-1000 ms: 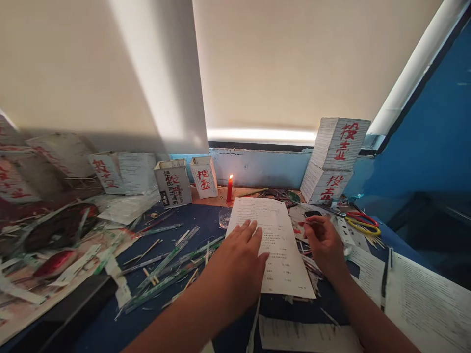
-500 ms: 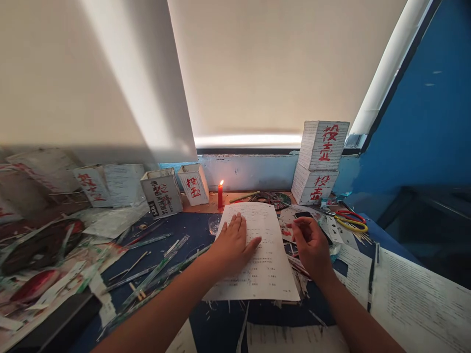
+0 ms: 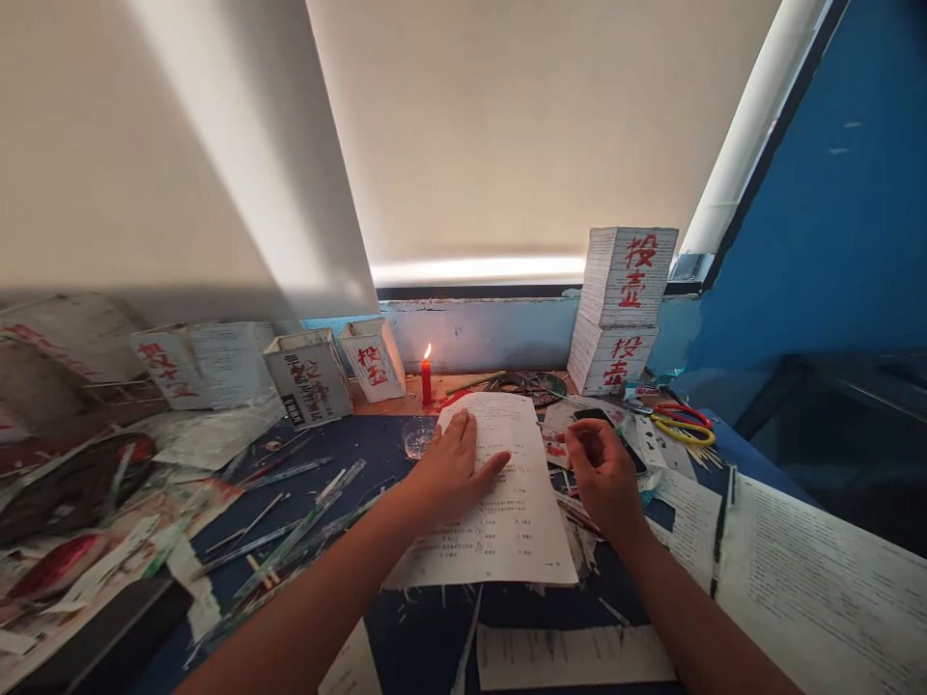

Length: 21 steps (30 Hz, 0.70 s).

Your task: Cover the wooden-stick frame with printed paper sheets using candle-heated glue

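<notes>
A printed sheet of paper lies in front of me on the blue tabletop. My left hand rests flat on it, fingers together and thumb stretched to the right. Beside the sheet's right edge, my right hand is raised a little with its fingers curled into a pinch. What those fingers hold, if anything, I cannot make out. A dark phone is partly hidden behind the right hand. Just left of the sheet sits a small clear dish.
A lit red candle stands behind the sheet. White paper boxes line the back left; two stacked boxes rise at the back right. Scissors lie at right. Thin sticks and plastic strips litter the left side.
The whole view has shifted slightly, so everything sits a little further left and higher. Both hands keep nearly the same pose: left flat on the sheet, right pinched beside it.
</notes>
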Motion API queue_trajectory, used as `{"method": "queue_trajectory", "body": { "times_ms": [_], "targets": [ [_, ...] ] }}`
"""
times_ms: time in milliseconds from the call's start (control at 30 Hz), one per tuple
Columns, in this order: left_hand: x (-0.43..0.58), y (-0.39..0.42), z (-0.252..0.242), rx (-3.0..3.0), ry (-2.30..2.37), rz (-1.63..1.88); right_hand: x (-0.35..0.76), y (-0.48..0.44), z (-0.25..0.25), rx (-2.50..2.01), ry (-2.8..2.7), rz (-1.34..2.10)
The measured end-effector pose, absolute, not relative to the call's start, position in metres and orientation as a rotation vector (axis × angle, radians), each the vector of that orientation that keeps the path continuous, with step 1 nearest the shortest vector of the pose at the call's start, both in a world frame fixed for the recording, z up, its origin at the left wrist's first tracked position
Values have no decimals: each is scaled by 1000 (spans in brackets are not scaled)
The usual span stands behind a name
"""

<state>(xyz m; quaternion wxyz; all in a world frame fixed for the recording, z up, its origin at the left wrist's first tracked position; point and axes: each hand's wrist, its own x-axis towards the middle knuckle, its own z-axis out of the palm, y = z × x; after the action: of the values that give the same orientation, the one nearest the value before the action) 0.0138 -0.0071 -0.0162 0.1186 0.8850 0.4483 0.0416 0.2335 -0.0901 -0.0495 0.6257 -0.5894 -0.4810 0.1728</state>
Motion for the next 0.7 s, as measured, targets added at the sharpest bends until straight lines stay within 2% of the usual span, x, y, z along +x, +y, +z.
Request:
{"method": "queue_trajectory", "body": {
  "times_ms": [233,700],
  "targets": [
    [10,-15,-15,2587,1315,134,231,-90,-49,-1339,-1109,445],
    [-9,-81,-4,2596,1318,51,230,-91,-49,-1328,-1113,445]
  ]
}}
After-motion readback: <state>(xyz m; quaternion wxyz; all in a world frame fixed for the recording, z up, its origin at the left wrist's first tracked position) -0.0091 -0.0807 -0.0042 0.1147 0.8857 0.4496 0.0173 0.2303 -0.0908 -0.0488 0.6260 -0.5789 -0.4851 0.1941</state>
